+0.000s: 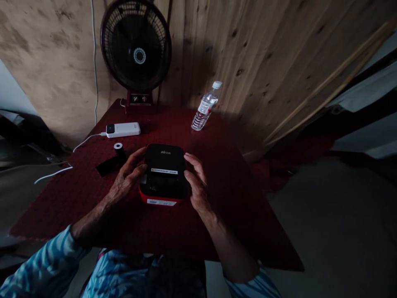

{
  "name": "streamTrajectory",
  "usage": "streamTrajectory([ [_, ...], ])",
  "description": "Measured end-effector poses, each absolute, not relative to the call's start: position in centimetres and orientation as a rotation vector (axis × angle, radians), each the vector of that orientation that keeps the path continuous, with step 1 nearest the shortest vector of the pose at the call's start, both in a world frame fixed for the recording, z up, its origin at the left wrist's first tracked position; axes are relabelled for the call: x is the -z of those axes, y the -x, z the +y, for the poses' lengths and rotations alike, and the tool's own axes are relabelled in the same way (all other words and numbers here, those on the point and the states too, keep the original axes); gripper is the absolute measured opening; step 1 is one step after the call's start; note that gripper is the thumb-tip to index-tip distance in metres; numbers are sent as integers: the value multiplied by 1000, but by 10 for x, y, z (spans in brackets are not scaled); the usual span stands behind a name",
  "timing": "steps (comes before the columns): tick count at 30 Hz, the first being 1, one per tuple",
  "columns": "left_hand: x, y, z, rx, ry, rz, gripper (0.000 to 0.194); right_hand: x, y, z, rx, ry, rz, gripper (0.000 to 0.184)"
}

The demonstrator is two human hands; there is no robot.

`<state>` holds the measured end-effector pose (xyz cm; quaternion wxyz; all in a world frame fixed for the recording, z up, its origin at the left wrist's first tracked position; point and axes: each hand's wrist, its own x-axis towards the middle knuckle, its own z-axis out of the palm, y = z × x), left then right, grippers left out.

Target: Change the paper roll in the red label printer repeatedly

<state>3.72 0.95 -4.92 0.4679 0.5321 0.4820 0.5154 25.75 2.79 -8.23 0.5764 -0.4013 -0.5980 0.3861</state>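
Observation:
A small printer (166,186) with a black top and a red base rests on the dark red table, in the middle of the view. A white label strip crosses its top, and another label is on its near side. My left hand (128,171) grips its left side, the thumb on the top edge. From the right, my right hand (196,178) holds the opposite side with bent fingers. Just left of my left hand, a paper roll (118,146) stands with a flat black piece (108,165) beside it.
A white power bank (123,130) with a white cable (87,138) lies at the table's left. A water bottle (205,106) stands at the back. Behind, a fan (139,56) stands against the wooden wall (248,54). The table's right edge (269,211) slants towards me.

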Motion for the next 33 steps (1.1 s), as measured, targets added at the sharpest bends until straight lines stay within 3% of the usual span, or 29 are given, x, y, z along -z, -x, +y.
streamTrajectory([
  [8,64,-30,6,-1243,-1238,919,70,115,-252,28,-1062,1016,-1099,45],
  [17,60,-35,5,-1236,-1117,866,73,107,-245,29,-1185,1046,-909,50],
  [30,83,-30,10,-1313,-1274,922,74,93,-251,29,-939,1040,-1081,43],
  [33,81,-32,10,-1340,-1273,898,73,78,-256,29,-855,1005,-1083,33],
])
